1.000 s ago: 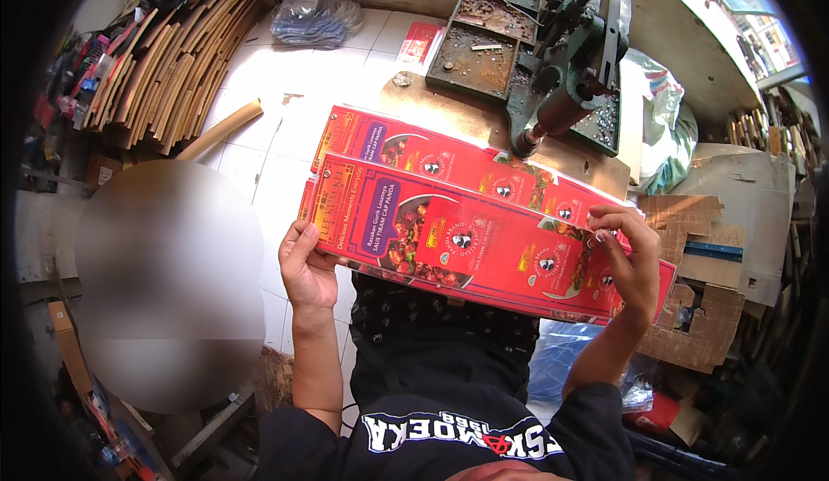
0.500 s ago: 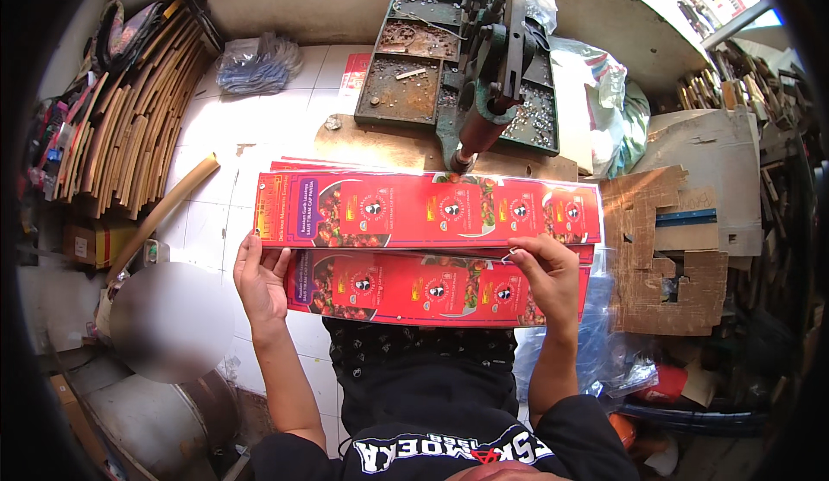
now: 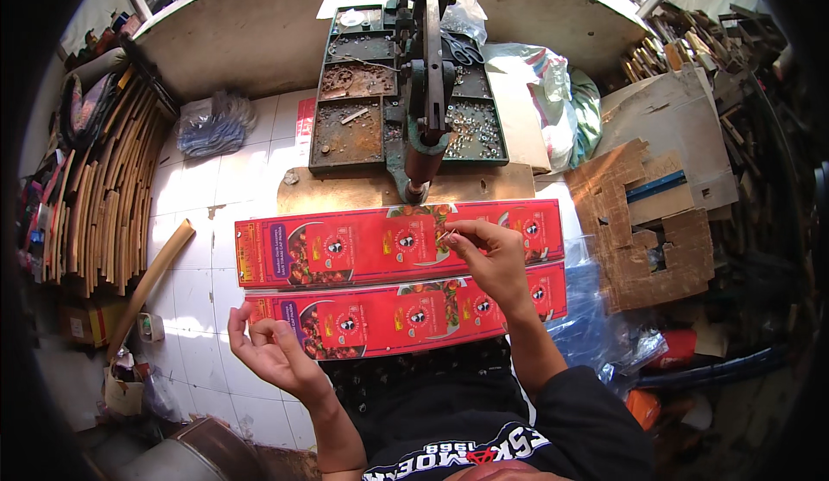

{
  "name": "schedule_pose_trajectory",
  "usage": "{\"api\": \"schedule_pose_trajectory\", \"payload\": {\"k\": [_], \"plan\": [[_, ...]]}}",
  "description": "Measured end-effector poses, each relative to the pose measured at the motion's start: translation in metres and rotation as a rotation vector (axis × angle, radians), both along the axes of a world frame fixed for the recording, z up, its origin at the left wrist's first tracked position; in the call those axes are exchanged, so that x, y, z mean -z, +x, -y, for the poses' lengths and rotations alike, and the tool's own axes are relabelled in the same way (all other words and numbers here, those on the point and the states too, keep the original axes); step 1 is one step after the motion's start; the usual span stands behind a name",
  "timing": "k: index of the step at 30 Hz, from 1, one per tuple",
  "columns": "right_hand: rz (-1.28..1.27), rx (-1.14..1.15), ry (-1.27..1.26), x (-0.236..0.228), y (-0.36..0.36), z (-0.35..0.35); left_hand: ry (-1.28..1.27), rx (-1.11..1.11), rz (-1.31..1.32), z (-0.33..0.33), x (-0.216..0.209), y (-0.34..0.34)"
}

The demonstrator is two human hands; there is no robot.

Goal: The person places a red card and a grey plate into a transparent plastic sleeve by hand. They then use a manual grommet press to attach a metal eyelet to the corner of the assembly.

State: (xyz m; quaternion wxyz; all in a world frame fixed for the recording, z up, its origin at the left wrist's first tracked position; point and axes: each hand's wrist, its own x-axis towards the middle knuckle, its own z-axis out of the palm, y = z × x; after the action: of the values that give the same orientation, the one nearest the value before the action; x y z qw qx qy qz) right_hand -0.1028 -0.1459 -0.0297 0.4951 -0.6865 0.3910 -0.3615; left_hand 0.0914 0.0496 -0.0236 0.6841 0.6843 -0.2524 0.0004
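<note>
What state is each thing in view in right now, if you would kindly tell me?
Left hand, open, fingers loosely curled.
Right hand, pinched shut.
Small pale piece, pinched in that hand.
Upper red panel, printed side up.
Lower red panel, printed side up.
Press, standing upright.
Compartment tray, uncovered, holding small bits.
Cut-out cardboard, torn at the edges.
Cardboard stack, standing on edge.

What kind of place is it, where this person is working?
It looks like a small workshop, though I cannot be certain: there is a dark metal lever press, a compartmented tray with small metal bits, and a stack of brown sheets.
</note>
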Motion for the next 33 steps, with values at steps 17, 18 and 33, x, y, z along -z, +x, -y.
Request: {"api": "schedule_pose_trajectory", "payload": {"k": [17, 18, 33], "plan": [[0.081, -0.594, -0.474, 0.008, -0.006, -0.043, -1.093, 2.25, 0.045, 0.055, -0.135, -0.267], [0.084, -0.616, -0.481, 0.008, -0.006, -0.044, -1.037, 2.293, 0.01, 0.053, -0.136, -0.267], [0.146, -0.583, -0.262, 0.003, -0.007, -0.055, -0.977, 2.324, -0.151, 0.06, -0.124, -0.228]]}}
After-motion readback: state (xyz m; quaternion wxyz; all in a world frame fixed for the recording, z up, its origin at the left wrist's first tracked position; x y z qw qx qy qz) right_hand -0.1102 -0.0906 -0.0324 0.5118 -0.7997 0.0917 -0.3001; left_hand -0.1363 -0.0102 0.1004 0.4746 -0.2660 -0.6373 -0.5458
